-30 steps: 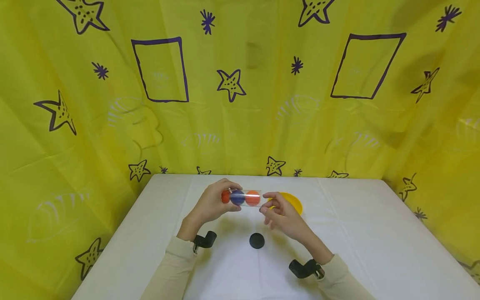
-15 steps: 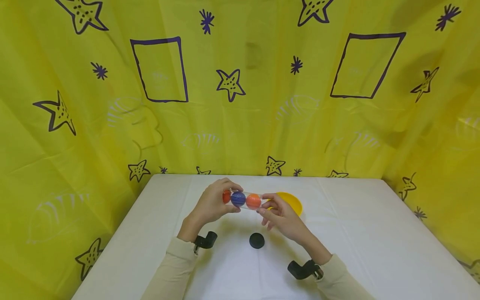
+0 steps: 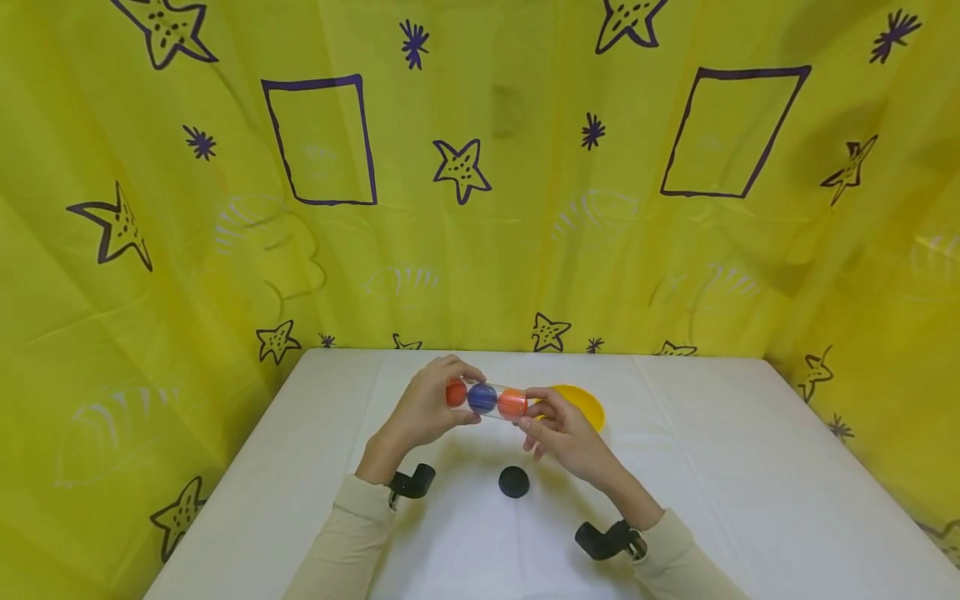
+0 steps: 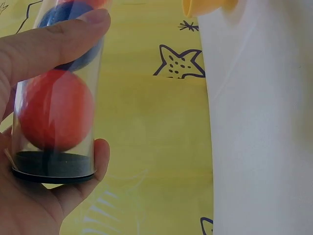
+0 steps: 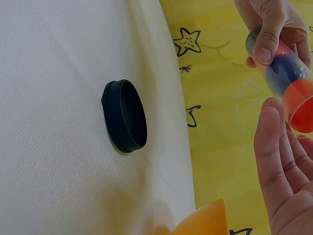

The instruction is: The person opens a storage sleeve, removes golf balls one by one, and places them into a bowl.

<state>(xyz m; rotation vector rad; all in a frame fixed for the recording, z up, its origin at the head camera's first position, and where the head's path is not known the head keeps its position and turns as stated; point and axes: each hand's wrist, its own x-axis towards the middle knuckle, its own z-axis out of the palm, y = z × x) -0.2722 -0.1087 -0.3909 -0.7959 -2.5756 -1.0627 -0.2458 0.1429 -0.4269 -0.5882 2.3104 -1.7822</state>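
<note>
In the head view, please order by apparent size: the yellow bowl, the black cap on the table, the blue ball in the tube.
1. yellow bowl, though the right hand partly hides it
2. black cap and blue ball look alike; not ranked

No readable text, labels, brands or numbers showing anywhere.

Only drawn signs appearing, all on the yellow backdrop cloth (image 3: 480, 250): dotted purple star outlines (image 3: 462, 168) sitting at centre, upper left and upper right of the head view, two empty purple rectangles (image 3: 321, 140) standing in the upper left and upper right, small purple asterisk marks (image 3: 414, 42) scattering between them, faint pale shell-like prints lying lower down. Same stars repeating in both wrist views (image 4: 177, 61). Nothing printed showing on the clear tube (image 3: 486, 398), black cap (image 3: 513, 482) or white table (image 3: 712, 467).
</note>
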